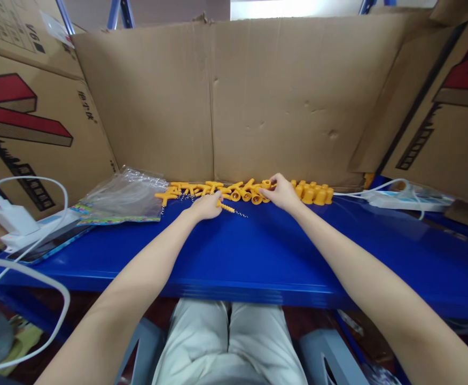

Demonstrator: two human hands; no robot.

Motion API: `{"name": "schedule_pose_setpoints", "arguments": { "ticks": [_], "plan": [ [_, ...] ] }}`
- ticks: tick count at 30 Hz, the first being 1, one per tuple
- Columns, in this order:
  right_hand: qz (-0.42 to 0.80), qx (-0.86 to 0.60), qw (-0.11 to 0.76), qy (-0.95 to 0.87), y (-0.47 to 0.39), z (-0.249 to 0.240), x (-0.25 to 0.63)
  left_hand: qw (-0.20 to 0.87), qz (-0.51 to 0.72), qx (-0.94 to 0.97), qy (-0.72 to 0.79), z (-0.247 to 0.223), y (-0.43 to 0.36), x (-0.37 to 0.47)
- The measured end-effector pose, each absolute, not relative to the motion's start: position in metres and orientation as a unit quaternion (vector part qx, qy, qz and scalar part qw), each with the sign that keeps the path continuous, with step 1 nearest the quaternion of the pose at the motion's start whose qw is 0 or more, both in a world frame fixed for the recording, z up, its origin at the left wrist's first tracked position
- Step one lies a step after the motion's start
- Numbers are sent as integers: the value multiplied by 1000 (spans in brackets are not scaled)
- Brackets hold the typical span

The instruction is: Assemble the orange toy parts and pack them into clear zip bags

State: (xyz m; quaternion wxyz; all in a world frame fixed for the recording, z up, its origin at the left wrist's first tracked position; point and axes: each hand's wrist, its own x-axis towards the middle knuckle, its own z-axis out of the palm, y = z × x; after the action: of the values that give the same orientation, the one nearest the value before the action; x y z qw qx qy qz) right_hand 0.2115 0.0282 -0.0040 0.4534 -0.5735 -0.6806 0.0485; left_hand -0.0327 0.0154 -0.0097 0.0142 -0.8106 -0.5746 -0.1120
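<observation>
One yellow corkscrew (pixel 228 208) is held in front of the one upright cardboard panel (pixel 290 96); many more corkscrews (pixel 213 187) and a cluster of yellow caps (pixel 320 195) overlap along the panel's foot. The held one has a ribbed yellow shaft ending in a thin metal spiral. The left hand's (pixel 208 207) fingers are curled round its handle. The right hand's (pixel 284 193) thumb and forefinger flank a yellow ring-ended piece (pixel 266 183), slightly parted; whether they grip it, I cannot tell.
</observation>
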Motion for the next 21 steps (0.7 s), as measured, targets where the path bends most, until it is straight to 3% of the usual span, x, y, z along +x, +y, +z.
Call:
{"name": "schedule_pose_setpoints", "arguments": {
  "ticks": [7, 12, 21],
  "plan": [
    [-115, -500, 330, -792, 37, -23, 228, 30, -145, -797, -586, -8, 16, -35],
    [-91, -452, 292, -838, 33, -27, 223, 33, -189, -791, -581, -7, 14, -33],
    [-45, -398, 311, -862, 28, -32, 207, 43, -180, -784, -592, -7, 14, -33]
  ]
}}
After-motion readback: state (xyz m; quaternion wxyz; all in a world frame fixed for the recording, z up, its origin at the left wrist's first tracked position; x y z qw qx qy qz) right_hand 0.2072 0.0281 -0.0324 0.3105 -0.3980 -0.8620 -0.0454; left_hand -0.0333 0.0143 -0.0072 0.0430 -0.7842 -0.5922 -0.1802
